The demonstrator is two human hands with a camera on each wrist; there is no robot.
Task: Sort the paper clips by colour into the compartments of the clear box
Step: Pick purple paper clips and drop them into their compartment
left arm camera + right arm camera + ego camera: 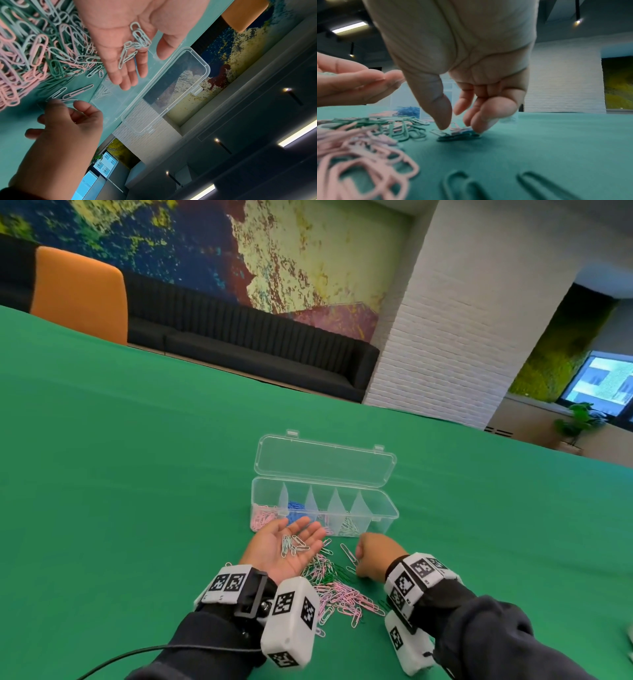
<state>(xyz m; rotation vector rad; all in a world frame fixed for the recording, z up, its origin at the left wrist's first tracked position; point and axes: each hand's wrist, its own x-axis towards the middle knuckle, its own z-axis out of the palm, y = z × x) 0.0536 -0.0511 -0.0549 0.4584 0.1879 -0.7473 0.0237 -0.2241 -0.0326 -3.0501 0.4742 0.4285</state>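
Thin looped wire paper clips (337, 590), glossy pastel

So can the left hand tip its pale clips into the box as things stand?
Probably yes. The left hand lies palm up with the pale clips loose on it, just in front of the clear box, whose lid stands open. Nothing sits between them.

Surroundings of the green-covered worktop (137, 474).
Upper left: an orange chair (80, 294) at the worktop's far edge; behind it a long black sofa (257, 350) under a multicoloured mural (212, 244). Upper right: a white brick pillar (455, 330), a moss wall panel (561, 347), a window (603, 385) and a potted plant (579, 422).
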